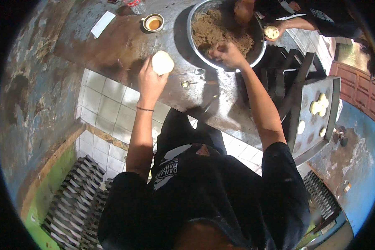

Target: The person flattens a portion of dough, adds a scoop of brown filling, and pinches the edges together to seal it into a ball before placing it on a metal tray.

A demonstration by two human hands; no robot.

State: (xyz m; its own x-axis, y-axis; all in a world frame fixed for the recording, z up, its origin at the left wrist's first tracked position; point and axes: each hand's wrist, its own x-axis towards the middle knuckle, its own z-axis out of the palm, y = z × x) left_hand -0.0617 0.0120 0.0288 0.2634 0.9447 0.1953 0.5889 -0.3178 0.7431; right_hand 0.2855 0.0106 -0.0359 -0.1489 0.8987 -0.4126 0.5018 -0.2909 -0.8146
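Observation:
My left hand (151, 81), raised over the table's near edge, has its fingers around a flattened round of pale dough (162, 63). At the near side of a large metal bowl (190, 31), my right hand (227, 55) reaches in with its fingertips drawn together in the brown crumbly filling (225, 31). How much filling is between those fingers is hard to make out. Across the bowl, another person's hand (281, 27) holds a piece of dough (272, 32) with dark spots on it. That person's other hand (243, 11) is over the filling.
Two spoons (198, 71) (185, 83) lie on the worn table (96, 52) between my arms. Farther back are a cup of brown liquid (153, 23), a white slip (103, 24) and a clear bottle (136, 6). At right, a metal tray (310, 98) with several dough pieces (319, 105) adjoins a dark metal frame (279, 75).

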